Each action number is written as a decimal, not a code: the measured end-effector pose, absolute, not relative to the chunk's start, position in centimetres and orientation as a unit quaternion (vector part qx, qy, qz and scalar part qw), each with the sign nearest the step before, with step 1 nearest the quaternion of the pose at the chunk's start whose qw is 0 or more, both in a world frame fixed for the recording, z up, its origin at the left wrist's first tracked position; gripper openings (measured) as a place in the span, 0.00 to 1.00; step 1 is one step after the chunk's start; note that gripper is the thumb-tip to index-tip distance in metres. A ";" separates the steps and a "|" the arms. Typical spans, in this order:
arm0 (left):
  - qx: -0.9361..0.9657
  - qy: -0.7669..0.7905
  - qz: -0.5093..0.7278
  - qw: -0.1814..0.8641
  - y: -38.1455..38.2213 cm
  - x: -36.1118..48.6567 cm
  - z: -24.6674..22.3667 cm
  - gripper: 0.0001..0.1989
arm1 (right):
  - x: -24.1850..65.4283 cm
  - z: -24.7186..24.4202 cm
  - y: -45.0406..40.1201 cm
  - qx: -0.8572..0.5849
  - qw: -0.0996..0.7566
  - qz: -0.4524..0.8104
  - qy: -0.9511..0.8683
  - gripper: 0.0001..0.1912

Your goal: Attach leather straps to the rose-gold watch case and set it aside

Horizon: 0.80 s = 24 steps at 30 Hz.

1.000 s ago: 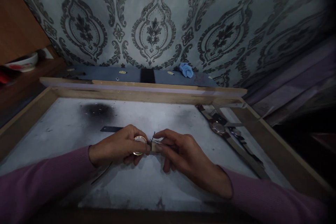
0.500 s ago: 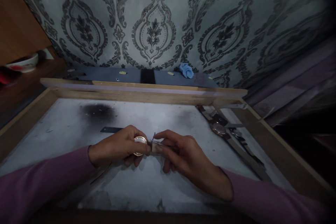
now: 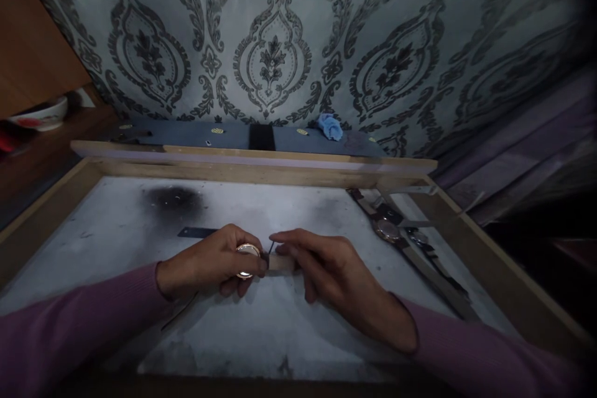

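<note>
Patterned wall (image 3: 273, 31) behind wood-rimmed counter (image 3: 233, 329), L hand (image 3: 209, 261) gripping gold-rimmed watch (image 3: 248, 259) mid-counter & hiding pt of dk flat strip (image 3: 196, 232), R hand (image 3: 333, 264) narrow at strap (image 3: 280, 262), grip unclear, w/ 2 watches (image 3: 388, 230) to R, blue cloth (image 3: 330, 127) beyond rim, thin dk pc (image 3: 271, 247) by R index.

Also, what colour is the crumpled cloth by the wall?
Light blue; the crumpled cloth shows best in the head view.
</note>
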<state>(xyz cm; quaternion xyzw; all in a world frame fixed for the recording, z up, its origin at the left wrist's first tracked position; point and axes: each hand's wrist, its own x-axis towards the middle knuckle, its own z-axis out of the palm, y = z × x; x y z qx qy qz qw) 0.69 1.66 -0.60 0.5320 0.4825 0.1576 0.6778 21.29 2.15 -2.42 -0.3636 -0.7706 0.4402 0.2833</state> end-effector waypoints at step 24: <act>0.562 0.468 0.136 0.668 1.6 0.6 -0.8 0.08 | 20.4 -2.4 2.2 -0.334 0.249 0.445 -0.792 0.08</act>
